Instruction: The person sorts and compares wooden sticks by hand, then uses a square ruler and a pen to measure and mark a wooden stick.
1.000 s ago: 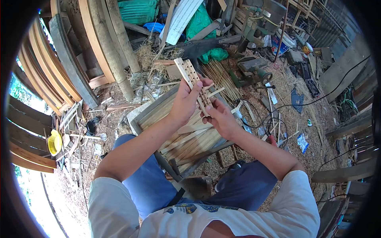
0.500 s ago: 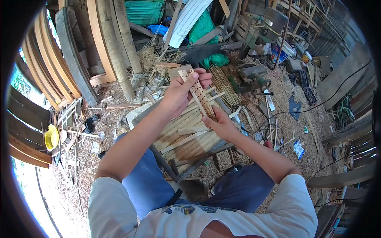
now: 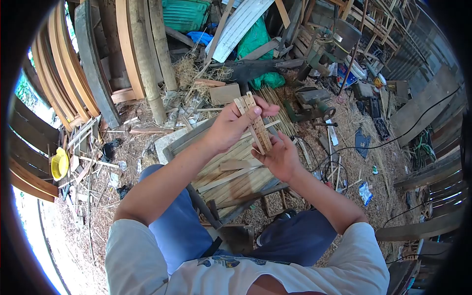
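Two or more narrow wooden strips with rows of small holes (image 3: 258,127) are held together above the work table, slanting down to the right. My left hand (image 3: 230,129) is closed around their upper part, thumb on top and fingers behind. By their lower end, my right hand (image 3: 282,160) has its fingers apart and the palm partly turned up. Its thumb lies close to the strip ends; whether it touches them I cannot tell. Below both hands, the low wooden table (image 3: 173,143) bears many thin, flat wooden slats (image 3: 231,184).
A bench vise (image 3: 322,110) stands beyond the table to the right. Black cable (image 3: 383,146) runs across the shavings-strewn floor. Bamboo poles (image 3: 147,64) and curved boards lean at the left, near a yellow plastic bowl (image 3: 60,164). A bundle of thin sticks (image 3: 281,110) lies behind the table.
My right hand has loosened from the strips' lower end, its fingers spreading and palm turning up. The strips, still in my left hand, have shifted slightly right and now show their faces differently.
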Available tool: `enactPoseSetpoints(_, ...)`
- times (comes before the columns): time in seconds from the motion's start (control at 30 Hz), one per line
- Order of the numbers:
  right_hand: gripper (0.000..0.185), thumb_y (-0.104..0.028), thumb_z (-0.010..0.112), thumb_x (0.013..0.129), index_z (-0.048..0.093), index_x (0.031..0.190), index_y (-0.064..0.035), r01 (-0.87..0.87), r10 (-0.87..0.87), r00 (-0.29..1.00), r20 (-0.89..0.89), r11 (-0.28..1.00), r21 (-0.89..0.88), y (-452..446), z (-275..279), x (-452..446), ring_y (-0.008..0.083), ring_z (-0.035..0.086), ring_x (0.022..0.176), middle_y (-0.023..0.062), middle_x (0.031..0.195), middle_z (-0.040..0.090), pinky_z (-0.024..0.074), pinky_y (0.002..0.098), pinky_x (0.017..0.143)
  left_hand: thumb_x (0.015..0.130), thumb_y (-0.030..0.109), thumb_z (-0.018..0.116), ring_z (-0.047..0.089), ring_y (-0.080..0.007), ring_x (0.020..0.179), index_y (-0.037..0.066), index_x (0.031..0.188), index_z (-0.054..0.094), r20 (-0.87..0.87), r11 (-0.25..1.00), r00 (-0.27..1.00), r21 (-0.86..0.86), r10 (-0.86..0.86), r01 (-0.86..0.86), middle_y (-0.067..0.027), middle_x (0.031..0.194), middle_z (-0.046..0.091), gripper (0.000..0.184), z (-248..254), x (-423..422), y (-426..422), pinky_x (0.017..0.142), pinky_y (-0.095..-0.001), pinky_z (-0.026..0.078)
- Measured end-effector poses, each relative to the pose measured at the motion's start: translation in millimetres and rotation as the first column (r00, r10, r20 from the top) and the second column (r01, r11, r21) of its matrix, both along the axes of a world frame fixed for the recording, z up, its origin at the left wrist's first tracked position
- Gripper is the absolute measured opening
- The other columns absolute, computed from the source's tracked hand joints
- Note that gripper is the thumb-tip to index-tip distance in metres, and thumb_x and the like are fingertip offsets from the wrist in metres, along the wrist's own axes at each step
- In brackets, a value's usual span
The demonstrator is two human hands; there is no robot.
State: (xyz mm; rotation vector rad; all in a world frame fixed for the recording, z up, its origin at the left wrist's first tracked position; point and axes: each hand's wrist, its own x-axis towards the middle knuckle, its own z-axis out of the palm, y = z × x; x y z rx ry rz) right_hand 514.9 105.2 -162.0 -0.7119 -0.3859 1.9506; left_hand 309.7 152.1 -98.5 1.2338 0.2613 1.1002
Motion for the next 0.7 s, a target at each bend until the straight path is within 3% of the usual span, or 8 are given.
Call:
enactPoseSetpoints(0.2,0.033,-0.031,0.056,0.106,0.056,0.127,-0.0060,-0.096,0.101,0.987,-0.123,0.994,0.044,3.5,-12.5,10.6,0.0250,0.060,0.116,0.0092,0.119,0.065,0.0487,0.0461,0.099,0.113,0.019,0.054,0.062,-0.0229,0.134,0.004,0.128,0.059,-0.049,1.000,0.999,0.022,-0.004,0.005,-0.0153,0.134,0.068,0.022,-6.8,9.7,-4.1,0.116,-0.0391,0.049)
enactPoseSetpoints(0.3,0.029,-0.024,0.060,0.104,0.056,0.128,-0.0078,-0.034,0.031,0.999,0.026,0.993,0.112,-0.4,-12.8,9.0,0.0234,0.060,0.117,0.0076,0.123,0.064,0.0484,0.0456,0.098,0.113,0.019,0.055,0.063,-0.0217,0.131,0.004,0.128,0.059,-0.050,1.000,0.999,0.029,0.012,-0.011,-0.0147,0.134,0.069,0.022,-7.7,9.9,-1.2,0.113,-0.0386,0.050)
enactPoseSetpoints(0.37,0.027,-0.020,0.061,0.104,0.055,0.128,-0.0085,-0.049,0.046,0.999,0.025,0.989,0.139,-1.6,-9.1,6.6,0.0223,0.059,0.117,0.0067,0.124,0.064,0.0480,0.0449,0.099,0.113,0.019,0.055,0.067,-0.0214,0.127,0.003,0.126,0.059,-0.030,0.998,0.998,0.041,0.058,-0.056,-0.0144,0.133,0.070,0.021,-9.8,7.6,-0.2,0.110,-0.0387,0.053)
enactPoseSetpoints(0.43,0.029,-0.018,0.060,0.106,0.056,0.132,-0.0066,-0.115,0.106,0.993,0.047,0.963,0.243,5.9,-12.2,8.1,0.0198,0.059,0.121,0.0053,0.129,0.064,0.0468,0.0418,0.102,0.113,0.019,0.055,0.067,-0.0223,0.126,0.003,0.126,0.059,-0.033,0.980,0.986,-0.111,0.165,-0.167,-0.0147,0.132,0.071,0.021,-0.9,-2.9,1.1,0.110,-0.0392,0.053)
enactPoseSetpoints(0.5,0.033,-0.020,0.058,0.107,0.056,0.138,-0.0074,-0.176,0.055,0.944,0.325,0.918,0.357,16.3,-15.7,10.8,0.0206,0.060,0.123,0.0065,0.129,0.065,0.0467,0.0405,0.105,0.113,0.020,0.055,0.068,-0.0238,0.125,0.004,0.125,0.060,-0.043,0.934,0.953,-0.192,0.300,-0.303,-0.0164,0.132,0.070,0.021,12.0,-18.5,7.9,0.112,-0.0388,0.054)
enactPoseSetpoints(0.57,0.038,-0.020,0.059,0.109,0.055,0.145,-0.0067,-0.300,-0.027,0.800,0.599,0.847,0.439,28.4,-21.6,17.2,0.0184,0.059,0.126,0.0058,0.130,0.064,0.0454,0.0367,0.109,0.112,0.021,0.056,0.066,-0.0250,0.129,0.005,0.126,0.061,-0.022,0.919,0.935,-0.173,0.355,-0.353,-0.0164,0.134,0.070,0.022,3.9,-47.3,29.5,0.110,-0.0395,0.055)
enactPoseSetpoints(0.7,0.030,-0.013,0.062,0.107,0.061,0.137,-0.0062,-0.406,-0.161,0.581,0.798,0.792,0.456,52.8,-50.6,26.4,0.0144,0.058,0.126,0.0043,0.130,0.066,0.0459,0.0339,0.110,0.111,0.022,0.058,0.063,-0.0265,0.133,0.003,0.128,0.062,-0.061,0.859,0.868,-0.125,0.493,-0.497,-0.0166,0.136,0.069,0.025,-4.3,-87.1,42.4,0.114,-0.0391,0.052)
